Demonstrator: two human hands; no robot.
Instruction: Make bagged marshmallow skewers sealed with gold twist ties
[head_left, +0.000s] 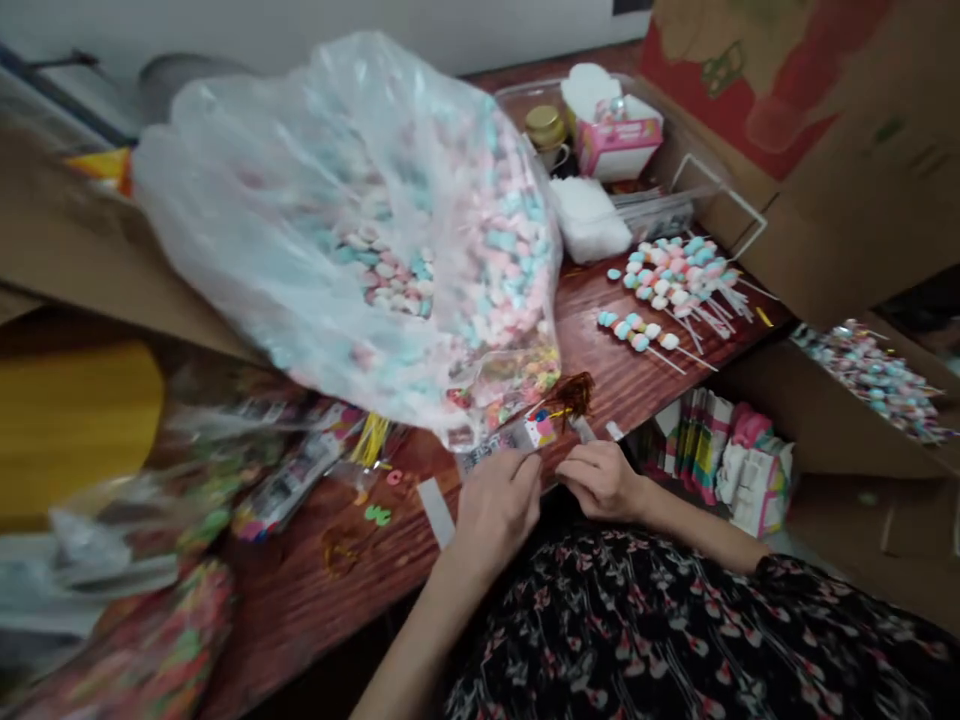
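Observation:
At the table's front edge, my left hand [498,500] is closed, its fingers curled down and mostly hidden from the camera. Just beyond its knuckles lies a printed clear plastic wrapper [491,450]; whether the fingers grip it I cannot tell. My right hand [600,480] is close by on the right, thumb and fingers pinched together. Anything between them is too small or blurred to make out. Bronze twist ties [570,395] lie beyond both hands, beside a small bag of colourful ring candies [510,385]. A white strip [436,512] rests left of my left hand.
A large clear bag of pastel marshmallows [360,230] covers the table's middle. Marshmallow skewers [675,275] lie at right, before a plastic bin [645,215]. Cardboard boxes [840,220] stand on the right. Yellow ties [371,437] and loose candy rings [378,515] are at left.

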